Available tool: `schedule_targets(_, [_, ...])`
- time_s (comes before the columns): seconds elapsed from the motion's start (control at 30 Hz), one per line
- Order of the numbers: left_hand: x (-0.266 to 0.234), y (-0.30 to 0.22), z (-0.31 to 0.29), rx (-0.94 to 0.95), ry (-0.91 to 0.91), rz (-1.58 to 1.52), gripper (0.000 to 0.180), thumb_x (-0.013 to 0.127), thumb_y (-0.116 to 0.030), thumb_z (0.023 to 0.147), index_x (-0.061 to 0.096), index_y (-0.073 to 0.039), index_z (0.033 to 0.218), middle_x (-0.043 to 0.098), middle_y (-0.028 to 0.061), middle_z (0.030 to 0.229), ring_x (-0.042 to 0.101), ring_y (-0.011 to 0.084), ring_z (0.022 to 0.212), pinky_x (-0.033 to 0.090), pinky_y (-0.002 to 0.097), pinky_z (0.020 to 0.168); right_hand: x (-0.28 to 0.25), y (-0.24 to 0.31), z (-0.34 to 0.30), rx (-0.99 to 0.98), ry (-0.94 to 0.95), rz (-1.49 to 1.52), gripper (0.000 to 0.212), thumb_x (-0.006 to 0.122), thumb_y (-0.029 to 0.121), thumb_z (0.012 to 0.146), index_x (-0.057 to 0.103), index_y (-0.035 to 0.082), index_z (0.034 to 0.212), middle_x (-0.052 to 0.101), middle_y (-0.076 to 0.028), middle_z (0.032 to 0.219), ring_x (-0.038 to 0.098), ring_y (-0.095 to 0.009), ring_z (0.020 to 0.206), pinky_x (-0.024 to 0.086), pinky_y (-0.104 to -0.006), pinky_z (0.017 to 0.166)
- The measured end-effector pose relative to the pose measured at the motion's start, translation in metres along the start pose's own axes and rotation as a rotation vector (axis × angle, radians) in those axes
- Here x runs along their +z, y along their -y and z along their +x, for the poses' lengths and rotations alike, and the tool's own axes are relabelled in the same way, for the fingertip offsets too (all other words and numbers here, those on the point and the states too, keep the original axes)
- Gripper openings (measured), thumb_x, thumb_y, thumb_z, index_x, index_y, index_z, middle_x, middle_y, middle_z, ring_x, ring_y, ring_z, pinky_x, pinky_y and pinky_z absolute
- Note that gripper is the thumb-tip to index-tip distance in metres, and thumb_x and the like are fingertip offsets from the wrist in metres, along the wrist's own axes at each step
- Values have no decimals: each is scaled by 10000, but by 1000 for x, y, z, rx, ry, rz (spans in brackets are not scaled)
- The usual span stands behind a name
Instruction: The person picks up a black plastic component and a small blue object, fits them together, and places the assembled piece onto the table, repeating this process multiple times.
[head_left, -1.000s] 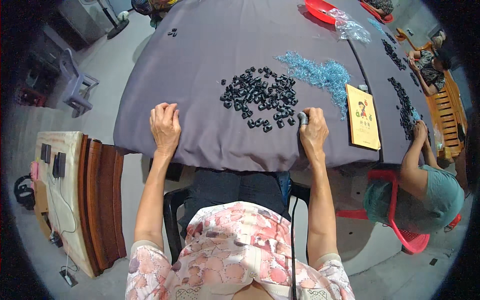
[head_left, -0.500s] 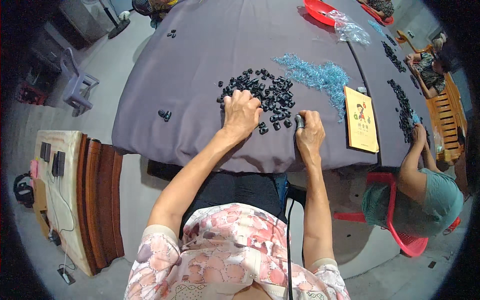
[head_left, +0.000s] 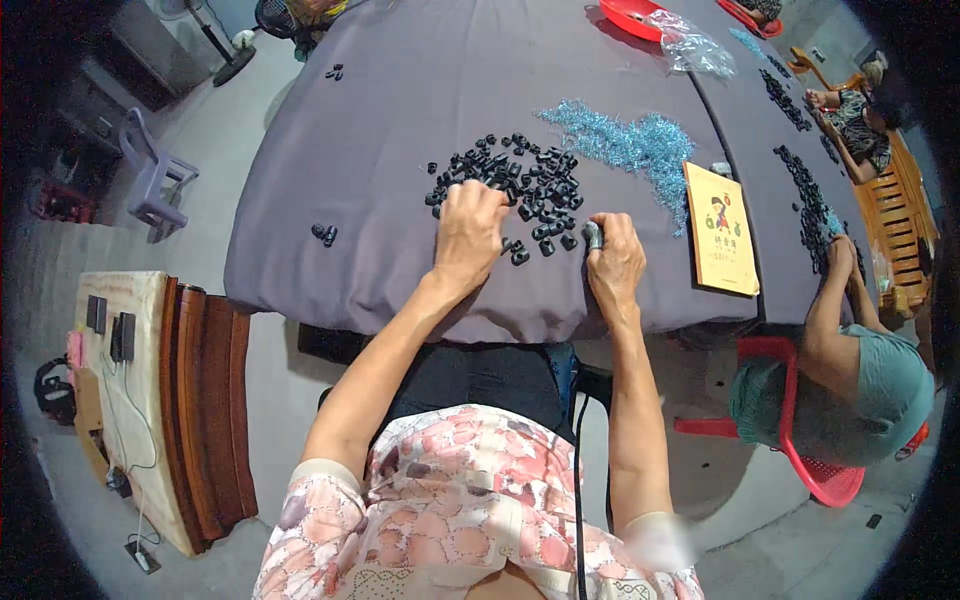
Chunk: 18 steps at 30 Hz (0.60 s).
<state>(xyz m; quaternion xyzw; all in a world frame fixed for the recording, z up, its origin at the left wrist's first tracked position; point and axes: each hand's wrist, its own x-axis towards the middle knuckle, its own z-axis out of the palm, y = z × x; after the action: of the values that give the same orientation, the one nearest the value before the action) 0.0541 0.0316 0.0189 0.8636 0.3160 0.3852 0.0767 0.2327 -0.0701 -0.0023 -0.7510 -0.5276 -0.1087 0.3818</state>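
My left hand (head_left: 470,222) reaches into the near left side of a pile of small black plastic pieces (head_left: 545,188). Its fingers are bent down, and the tips are hidden behind the hand. To the right of the pile, my right hand (head_left: 616,258) rests on the grey cloth with curled fingers. A short, grey, rounded object (head_left: 594,236) shows at its thumb side; its kind cannot be made out. Beyond both hands spreads a heap of tiny shiny light-blue pieces (head_left: 640,145), too small to name. A few black pieces (head_left: 325,234) lie apart on the left.
A yellow booklet (head_left: 722,235) lies right of my right hand. At the far side are a red basin (head_left: 632,18) and a clear plastic bag (head_left: 692,48). A co-worker in a green top (head_left: 870,385) sits at the right, with black pieces (head_left: 800,200) before them.
The view has shifted slightly. My left hand stays at the pile with its fingers tucked further under. My right hand keeps its curled hold beside the pile.
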Motion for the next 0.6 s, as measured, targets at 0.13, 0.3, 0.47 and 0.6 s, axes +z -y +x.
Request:
schedule_targets(0.13, [-28, 0, -25, -257, -61, -426, 94, 514, -46, 853, 554, 12, 914, 572, 108, 786, 563, 230, 681, 442, 320, 612, -3, 3, 0, 29, -2, 38, 199, 514, -18, 723, 576, 57, 897, 557, -106, 855, 552, -304, 800, 427, -397, 696])
schedule_targets(0.3, [-36, 12, -55, -559, 28, -636, 108, 530, -72, 889, 582, -26, 972, 583, -21, 783, 474, 28, 632, 403, 190, 561, -11, 17, 1, 28, -42, 229, 249, 496, -61, 719, 596, 21, 931, 576, -125, 862, 577, -286, 774, 461, -358, 688])
schedule_targets(0.47, [-34, 10, -60, -566, 36, -798, 117, 546, -37, 855, 591, -15, 960, 553, -16, 759, 484, 56, 651, 411, 210, 584, -11, 72, -8, 48, 121, 628, 140, 608, -44, 748, 608, 11, 876, 600, -98, 811, 597, -179, 713, 466, -278, 626])
schedule_targets(0.6, [-31, 10, -63, -498, 59, -795, 137, 561, -21, 835, 598, -14, 966, 549, -1, 790, 489, 64, 668, 411, 216, 589, 1, 88, -21, -44, 232, 660, 237, 549, -105, 689, 587, 7, 895, 595, -116, 815, 593, -256, 735, 469, -315, 658])
